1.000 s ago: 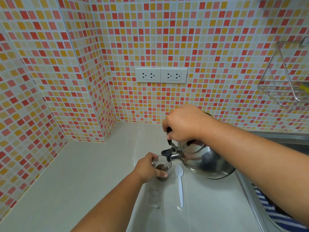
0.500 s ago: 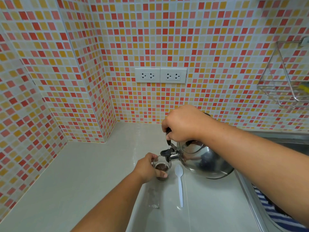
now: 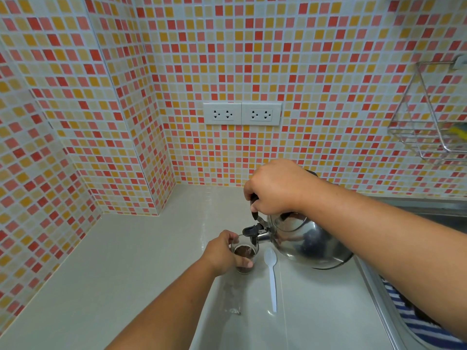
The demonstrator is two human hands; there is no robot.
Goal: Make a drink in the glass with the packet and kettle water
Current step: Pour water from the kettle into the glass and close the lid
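Observation:
A small clear glass (image 3: 244,253) stands on the pale counter (image 3: 113,274) with brown liquid in it. My left hand (image 3: 223,252) wraps around its left side. My right hand (image 3: 274,189) grips the black handle of a shiny steel kettle (image 3: 307,242), which is tilted left with its black spout just over the glass rim. A white plastic spoon (image 3: 271,276) lies on the counter right of the glass. No packet is in view.
A tiled wall with a double socket (image 3: 242,113) rises behind the counter. A wire rack (image 3: 434,127) hangs at the right. A steel sink edge (image 3: 379,299) runs along the right, with striped cloth (image 3: 419,327) inside it.
The brown liquid in the glass looks a little higher. Both hands and the kettle have stayed almost where they were.

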